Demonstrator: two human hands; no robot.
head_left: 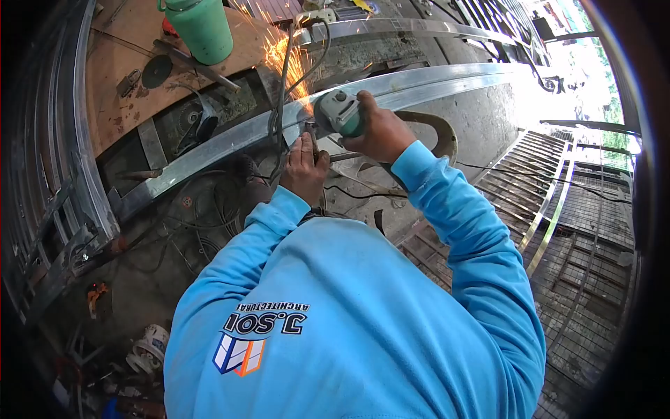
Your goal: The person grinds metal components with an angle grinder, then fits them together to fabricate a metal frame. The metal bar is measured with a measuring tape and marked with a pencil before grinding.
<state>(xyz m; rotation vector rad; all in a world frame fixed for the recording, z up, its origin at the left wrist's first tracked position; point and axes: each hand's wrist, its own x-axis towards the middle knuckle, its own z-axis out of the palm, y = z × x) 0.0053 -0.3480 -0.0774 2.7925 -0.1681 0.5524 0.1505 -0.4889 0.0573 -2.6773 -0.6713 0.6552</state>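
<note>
My right hand (384, 133) is wrapped round the green body of an angle grinder (340, 113), just over a long metal beam (433, 78). Orange sparks (287, 66) spray up and to the left from the grinder's disc. Close to the disc, my left hand (304, 164) has its fingers pressed round a small dark metal piece (311, 133) at the beam's near edge. How much of that piece lies under my fingers is hidden.
A green container (199, 31), a loose disc (157, 71) and a metal rod (199, 66) lie on the brown board (115, 105) at upper left. Cables hang over the beam and trail on the floor. Metal grilles (523, 181) stand at right.
</note>
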